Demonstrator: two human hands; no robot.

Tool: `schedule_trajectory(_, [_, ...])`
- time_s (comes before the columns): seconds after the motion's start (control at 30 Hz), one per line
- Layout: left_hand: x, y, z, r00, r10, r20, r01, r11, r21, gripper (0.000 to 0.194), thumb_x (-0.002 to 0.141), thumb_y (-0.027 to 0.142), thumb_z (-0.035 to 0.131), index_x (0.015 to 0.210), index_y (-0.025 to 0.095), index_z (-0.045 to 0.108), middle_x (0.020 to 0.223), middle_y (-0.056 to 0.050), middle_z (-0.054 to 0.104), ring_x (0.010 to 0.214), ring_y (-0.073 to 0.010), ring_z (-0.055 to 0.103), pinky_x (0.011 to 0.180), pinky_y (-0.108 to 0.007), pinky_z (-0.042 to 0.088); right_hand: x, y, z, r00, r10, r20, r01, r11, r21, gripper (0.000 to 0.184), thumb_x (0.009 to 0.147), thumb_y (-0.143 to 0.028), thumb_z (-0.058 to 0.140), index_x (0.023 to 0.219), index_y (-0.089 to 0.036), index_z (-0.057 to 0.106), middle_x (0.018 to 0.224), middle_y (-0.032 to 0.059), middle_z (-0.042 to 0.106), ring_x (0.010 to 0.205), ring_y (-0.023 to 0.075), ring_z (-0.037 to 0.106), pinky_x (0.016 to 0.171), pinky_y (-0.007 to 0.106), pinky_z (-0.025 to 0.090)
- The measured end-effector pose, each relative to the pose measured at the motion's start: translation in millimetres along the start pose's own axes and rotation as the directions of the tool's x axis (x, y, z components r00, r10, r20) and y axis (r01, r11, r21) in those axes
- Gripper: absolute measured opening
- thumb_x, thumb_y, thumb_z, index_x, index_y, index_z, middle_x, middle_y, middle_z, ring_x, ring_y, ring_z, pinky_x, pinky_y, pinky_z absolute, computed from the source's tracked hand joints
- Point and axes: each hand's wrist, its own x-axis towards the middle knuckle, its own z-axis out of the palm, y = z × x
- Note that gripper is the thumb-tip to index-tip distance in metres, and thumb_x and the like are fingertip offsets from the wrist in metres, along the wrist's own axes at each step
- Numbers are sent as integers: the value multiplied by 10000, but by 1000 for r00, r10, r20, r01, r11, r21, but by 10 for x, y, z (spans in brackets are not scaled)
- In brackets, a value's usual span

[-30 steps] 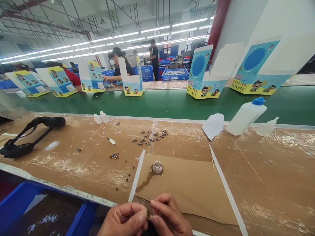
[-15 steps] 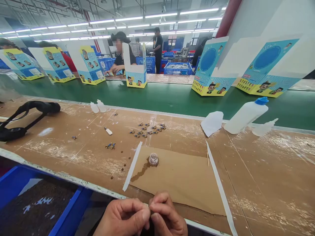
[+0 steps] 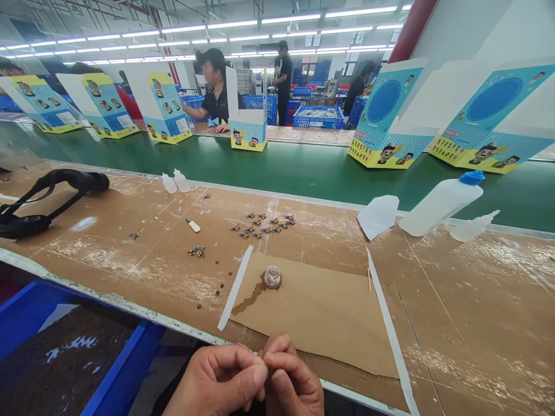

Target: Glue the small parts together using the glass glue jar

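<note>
At the bench's front edge my left hand [image 3: 221, 378] and my right hand [image 3: 291, 372] meet, thumbs and fingertips pinched together. Whatever sits between the fingertips is too small and too covered to make out. Ahead of them lies a cardboard sheet [image 3: 321, 312], held by white tape strips at both sides. A small clear cup [image 3: 272, 277] stands on it, with a dark wet streak running from it toward the front left. Beyond the sheet a group of tiny blue and gold figures [image 3: 264, 225] is spread out, and a few more figures [image 3: 197, 251] lie to the left.
A small white-handled blade [image 3: 193, 225], small dark round bits [image 3: 217, 292] and a black strap [image 3: 78, 179] lie left. Bottles, including a blue-capped one [image 3: 442, 202], stand back right. Printed boxes [image 3: 249, 133] line the green belt [image 3: 303, 173]. A blue bin [image 3: 125, 370] is front left. A co-worker [image 3: 214, 92] sits opposite.
My hands stay pinched together, with only a slight shift of the fingers. The view has turned a little. Across the belt, the co-worker has turned and reached an arm out sideways.
</note>
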Motion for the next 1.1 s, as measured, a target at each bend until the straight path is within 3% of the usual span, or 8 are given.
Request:
schedule_trajectory(0.7, [-31,33,11,999,-39,25,39,999,3,431,592,554,834,534,147,706,485,21,525,503,-76,405,575,-235,282,-14,15,3,999,2,-41,-1,1000,29,171,739,-471,771,765,-302,781,726,-4,579,647,127,527,622,292,412])
schedule_trajectory(1.1, [-39,46,54,999,-28,-35,28,1000,11,447,543,571,848,495,154,696,464,16,542,472,-70,405,547,-219,291,-11,3,40,996,80,-39,-76,992,105,210,704,-491,788,750,-286,788,717,6,559,675,139,515,638,296,424])
